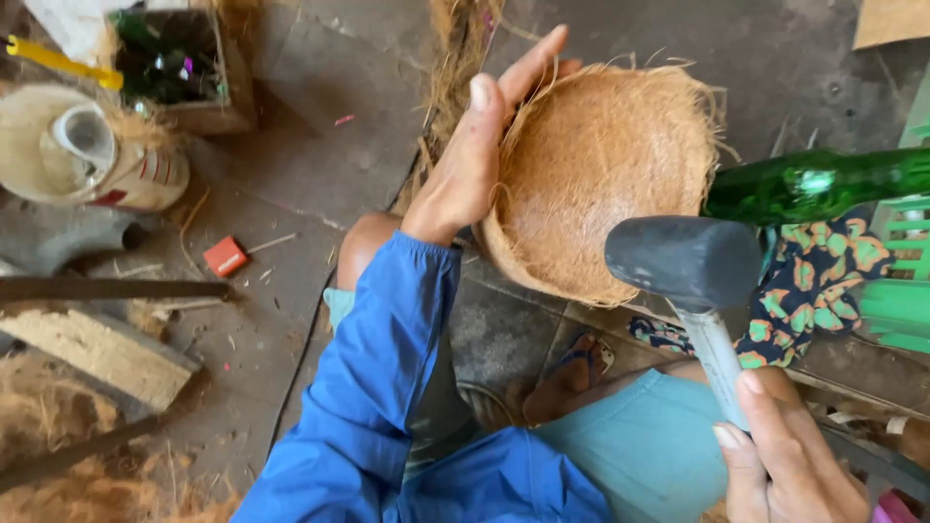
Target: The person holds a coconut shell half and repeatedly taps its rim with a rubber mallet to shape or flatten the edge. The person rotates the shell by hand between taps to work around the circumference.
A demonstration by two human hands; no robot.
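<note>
Centre of the frame, a touch toward the top: the left hand (472,160) is pressed flat against the left side of a fibrous coconut husk shell (596,179), fingers stretched long and together up its rim, thumb lying along the edge, bracing rather than clutching. The shell is tipped with its hollow, tan inside facing the camera, loose fibres fringing its upper edge. At lower right, the right hand (790,455) is wrapped tight around the pale handle of a rubber mallet (686,260), fingers curled shut on the shaft, and the black head hangs just in front of the shell's lower right edge; whether it touches, hard to say. Behind it, at the right edge, a green glass bottle (814,182) lies level, its neck pointing at the shell, above a patterned cloth (809,281). Blue sleeve (373,387) runs down from the left wrist. Upper left, a wooden box (184,63) of bottles; below it, a small red block (225,256) on the concrete floor (320,145).
</note>
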